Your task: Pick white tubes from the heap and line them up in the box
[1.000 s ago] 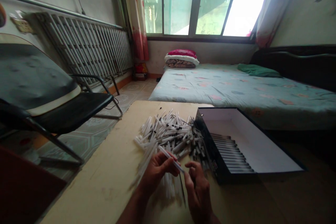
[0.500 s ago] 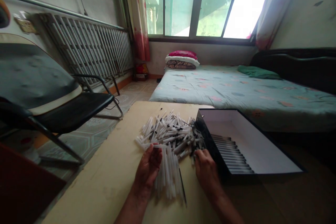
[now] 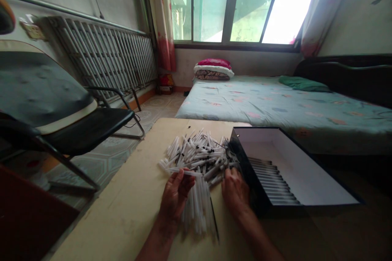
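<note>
My left hand (image 3: 174, 195) pinches a whitish pen barrel (image 3: 192, 173) between thumb and fingers, its free end pointing right. Below and beside it lies a bundle of similar white barrels (image 3: 197, 210), side by side, with a thin dark pen refill (image 3: 215, 222) along its right edge. My right hand (image 3: 235, 191) reaches to the right side of a loose heap of pen parts (image 3: 196, 151), white tubes mixed with black pieces. Its fingers are bent together and their tips are hidden, so what they hold cannot be made out.
A dark-edged open box (image 3: 301, 163) stands right of my right hand, with a row of pens (image 3: 272, 183) along its left side. The pale table (image 3: 122, 200) borders a bed (image 3: 245, 98) behind. A black chair (image 3: 92, 126) stands at left.
My right hand has shifted a little left along the heap's edge. The barrel in my left hand now shows more plainly, tilted slightly down to the right.
</note>
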Demonstrator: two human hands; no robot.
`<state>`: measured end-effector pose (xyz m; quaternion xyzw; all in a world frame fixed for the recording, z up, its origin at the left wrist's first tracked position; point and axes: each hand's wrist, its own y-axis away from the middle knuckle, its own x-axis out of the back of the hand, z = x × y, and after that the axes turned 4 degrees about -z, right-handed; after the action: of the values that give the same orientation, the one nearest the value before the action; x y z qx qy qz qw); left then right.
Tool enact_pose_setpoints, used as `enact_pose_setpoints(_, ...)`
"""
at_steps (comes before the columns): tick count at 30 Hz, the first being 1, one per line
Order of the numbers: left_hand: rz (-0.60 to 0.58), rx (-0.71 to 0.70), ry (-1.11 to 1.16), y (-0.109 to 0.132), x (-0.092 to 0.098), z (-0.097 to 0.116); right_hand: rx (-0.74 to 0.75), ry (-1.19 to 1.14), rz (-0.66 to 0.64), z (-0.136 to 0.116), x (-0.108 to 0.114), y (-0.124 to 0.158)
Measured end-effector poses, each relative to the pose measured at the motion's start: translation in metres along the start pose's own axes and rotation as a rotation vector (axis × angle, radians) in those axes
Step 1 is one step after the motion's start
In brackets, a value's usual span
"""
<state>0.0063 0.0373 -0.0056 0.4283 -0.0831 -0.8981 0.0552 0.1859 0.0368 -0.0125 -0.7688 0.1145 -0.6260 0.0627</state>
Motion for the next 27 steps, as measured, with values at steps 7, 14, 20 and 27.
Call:
enact_pose_setpoints(7,0.014,-0.050,-0.109,0.000,-0.002,-0.002,0.025,-0.789,-0.006,-0.012,0.011,0.024)
enact_pose_setpoints(14,-0.022,-0.067,-0.283,0.006,-0.010,-0.004,0.057,-1.047,0.146,-0.021,-0.002,0.041)
enact_pose_setpoints(20,-0.046,-0.048,-0.373,0.009,-0.013,-0.006,0.084,-1.083,0.118,-0.018,-0.007,0.043)
enact_pose_setpoints(27,-0.096,-0.050,-0.383,0.009,-0.011,-0.008,0.080,-1.081,0.123,-0.019,-0.007,0.043)
